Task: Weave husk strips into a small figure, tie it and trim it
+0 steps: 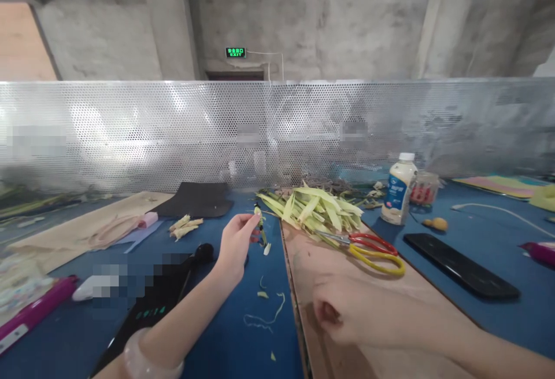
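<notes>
My left hand (pixel 237 243), wearing a pale bracelet (pixel 151 356), is closed in a pinch on a small green husk bundle (pixel 261 225) with dark bands, held above the blue tabletop. Fingers curled, my right hand (pixel 336 306) is slightly blurred over the brown board (pixel 312 254); what it holds, if anything, is hidden. Just beyond it lie scissors (pixel 375 251) with one red and one yellow handle. Their blades reach the pile of pale green husk strips (pixel 312 208) at the board's far end. Thin fibre scraps (pixel 264 321) lie between my forearms.
At right stand a white-capped bottle (pixel 396 191) and a clear box of red items (pixel 424 188), with a black phone (pixel 462 266) nearer. Left are a black sheet (pixel 195 199), pale husk pieces (pixel 185 227) and a dark device (pixel 151 309). A perforated metal panel (pixel 173 136) closes the back.
</notes>
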`<state>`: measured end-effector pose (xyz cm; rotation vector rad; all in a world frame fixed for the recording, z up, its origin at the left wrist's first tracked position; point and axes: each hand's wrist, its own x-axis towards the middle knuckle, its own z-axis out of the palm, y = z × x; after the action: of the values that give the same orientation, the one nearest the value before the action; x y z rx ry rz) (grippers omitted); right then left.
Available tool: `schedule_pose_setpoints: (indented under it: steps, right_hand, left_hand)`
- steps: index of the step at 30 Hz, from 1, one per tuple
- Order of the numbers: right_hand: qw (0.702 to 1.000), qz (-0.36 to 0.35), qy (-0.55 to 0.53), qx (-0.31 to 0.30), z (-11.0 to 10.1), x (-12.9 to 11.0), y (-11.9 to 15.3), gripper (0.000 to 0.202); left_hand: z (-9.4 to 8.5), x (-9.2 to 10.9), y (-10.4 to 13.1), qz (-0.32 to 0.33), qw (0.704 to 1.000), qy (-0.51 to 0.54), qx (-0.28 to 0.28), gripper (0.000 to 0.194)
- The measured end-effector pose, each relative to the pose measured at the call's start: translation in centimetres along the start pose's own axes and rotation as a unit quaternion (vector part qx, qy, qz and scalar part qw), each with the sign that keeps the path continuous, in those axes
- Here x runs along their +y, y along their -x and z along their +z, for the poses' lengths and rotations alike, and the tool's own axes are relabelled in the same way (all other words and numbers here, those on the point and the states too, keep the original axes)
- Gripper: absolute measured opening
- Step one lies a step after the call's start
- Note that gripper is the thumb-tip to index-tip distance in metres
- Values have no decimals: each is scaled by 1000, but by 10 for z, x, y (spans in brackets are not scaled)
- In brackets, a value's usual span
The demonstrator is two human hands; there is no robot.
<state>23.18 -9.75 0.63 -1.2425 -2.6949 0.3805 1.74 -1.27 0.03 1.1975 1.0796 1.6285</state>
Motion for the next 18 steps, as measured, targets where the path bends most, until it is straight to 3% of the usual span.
schedule_pose_setpoints:
  steps: [5,10,15,18]
  right_hand:
    - [992,59,-49,99,-2,-29,-26,12]
    - [990,-15,-74,118,6,-49,-39,29]
    - [998,12,-58,19,17,-57,-37,68]
    - [999,-21,-31,19,40,-60,-40,77]
  left_hand:
    - [0,-1,-3,2,1000,4,-1,34]
    - [0,-1,-7,5,1000,11,0,34]
    - [-1,0,-6,4,1000,16,0,33]
    - [-1,2,-3,5,1000,17,2,33]
